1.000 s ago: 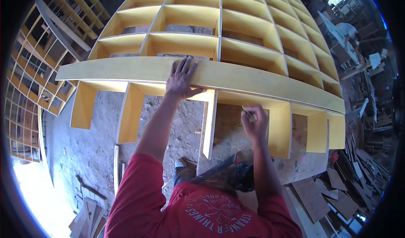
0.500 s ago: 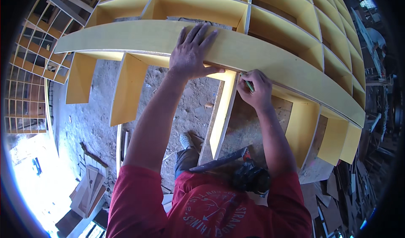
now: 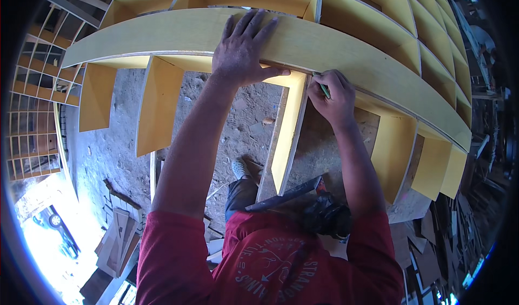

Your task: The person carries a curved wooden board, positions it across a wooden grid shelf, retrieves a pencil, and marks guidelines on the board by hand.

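A long yellow wooden board [image 3: 357, 56] lies across the top edges of a yellow wooden grid frame [image 3: 157, 105]. My left hand [image 3: 240, 53] rests flat on the board, fingers spread over its face and the thumb stretched along its near edge. Just to the right, my right hand [image 3: 332, 97] grips a green pencil [image 3: 323, 87], with its tip at the board's near edge, close to where an upright divider [image 3: 289, 126] meets it. The pencil's tip is partly hidden by my fingers.
More grid cells spread out beyond the board. Another wooden lattice [image 3: 38, 110] stands at the left. Wood offcuts [image 3: 116, 240] are stacked at lower left, and more scrap [image 3: 432, 245] is piled at lower right. A black bag [image 3: 327, 216] hangs by my waist, above a dirt floor.
The view has shifted slightly, so the board appears higher. My left hand keeps its place on the board. My right hand, still holding the pencil, has moved slightly right along the edge.
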Motion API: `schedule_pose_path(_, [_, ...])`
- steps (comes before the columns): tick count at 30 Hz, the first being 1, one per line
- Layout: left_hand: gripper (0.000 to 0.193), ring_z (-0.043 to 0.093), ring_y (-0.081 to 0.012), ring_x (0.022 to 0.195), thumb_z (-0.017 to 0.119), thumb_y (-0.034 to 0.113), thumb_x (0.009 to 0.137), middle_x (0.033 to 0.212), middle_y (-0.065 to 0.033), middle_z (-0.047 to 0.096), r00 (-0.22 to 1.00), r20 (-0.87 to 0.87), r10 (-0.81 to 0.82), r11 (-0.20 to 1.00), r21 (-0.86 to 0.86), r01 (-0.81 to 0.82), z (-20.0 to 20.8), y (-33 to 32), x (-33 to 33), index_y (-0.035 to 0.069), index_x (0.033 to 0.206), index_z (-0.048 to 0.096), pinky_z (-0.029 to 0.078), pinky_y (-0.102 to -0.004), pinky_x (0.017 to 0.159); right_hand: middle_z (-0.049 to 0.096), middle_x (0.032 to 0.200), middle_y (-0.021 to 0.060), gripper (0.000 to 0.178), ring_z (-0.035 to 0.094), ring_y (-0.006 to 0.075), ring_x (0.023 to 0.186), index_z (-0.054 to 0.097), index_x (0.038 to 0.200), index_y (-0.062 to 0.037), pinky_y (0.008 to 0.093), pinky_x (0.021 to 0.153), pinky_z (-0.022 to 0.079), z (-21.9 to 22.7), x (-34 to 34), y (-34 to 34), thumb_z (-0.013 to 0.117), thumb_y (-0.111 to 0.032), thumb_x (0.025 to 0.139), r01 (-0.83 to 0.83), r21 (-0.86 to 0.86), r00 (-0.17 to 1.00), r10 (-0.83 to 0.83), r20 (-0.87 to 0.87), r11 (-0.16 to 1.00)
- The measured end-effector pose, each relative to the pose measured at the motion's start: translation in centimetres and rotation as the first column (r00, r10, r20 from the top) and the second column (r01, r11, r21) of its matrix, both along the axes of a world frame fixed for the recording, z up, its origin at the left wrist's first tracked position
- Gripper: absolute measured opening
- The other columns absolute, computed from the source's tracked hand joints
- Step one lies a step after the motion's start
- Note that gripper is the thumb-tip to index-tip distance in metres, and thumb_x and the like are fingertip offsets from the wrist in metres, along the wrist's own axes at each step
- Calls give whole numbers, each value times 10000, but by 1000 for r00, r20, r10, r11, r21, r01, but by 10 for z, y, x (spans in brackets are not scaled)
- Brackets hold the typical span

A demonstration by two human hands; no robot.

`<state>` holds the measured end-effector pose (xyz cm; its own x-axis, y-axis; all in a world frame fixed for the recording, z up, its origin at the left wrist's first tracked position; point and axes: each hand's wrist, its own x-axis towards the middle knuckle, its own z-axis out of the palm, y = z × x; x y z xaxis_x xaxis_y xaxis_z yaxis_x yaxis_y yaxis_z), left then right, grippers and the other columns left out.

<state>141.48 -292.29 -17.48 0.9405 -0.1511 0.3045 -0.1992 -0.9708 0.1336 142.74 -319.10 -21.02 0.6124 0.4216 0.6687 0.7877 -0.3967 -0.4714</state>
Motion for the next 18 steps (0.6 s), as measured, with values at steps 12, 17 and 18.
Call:
schedule_pose_path(12, [1213, 328, -325, 1604, 851, 791, 659, 1685, -160, 411, 1000, 30, -6, 1000, -27, 6, -3, 0, 0, 216, 1644, 436, 223, -583, 1328, 646, 782, 116, 233, 665, 338, 705, 607, 929, -40, 444, 636, 553, 4, -4, 2, 751, 54, 772, 7, 65, 999, -5, -34, 998])
schedule_pose_path(17, [1211, 335, -337, 1601, 857, 783, 660, 1688, -161, 412, 999, 42, -15, 1000, -21, 16, 0, -2, 2, 215, 1644, 438, 224, -588, 1324, 650, 777, 117, 219, 672, 330, 709, 611, 908, -42, 437, 645, 559, 4, 2, -3, 761, 43, 773, -8, 6, 1000, 8, -24, 1000])
schedule_pose_path(18, [1211, 335, -337, 1601, 857, 783, 660, 1688, -161, 411, 999, 43, -21, 999, -23, 22, 0, -1, 3, 215, 1644, 438, 224, -588, 1324, 648, 773, 111, 219, 674, 320, 706, 612, 905, -42, 427, 648, 561, 6, 4, -4, 766, 43, 774, -8, -62, 1000, 8, -6, 998])
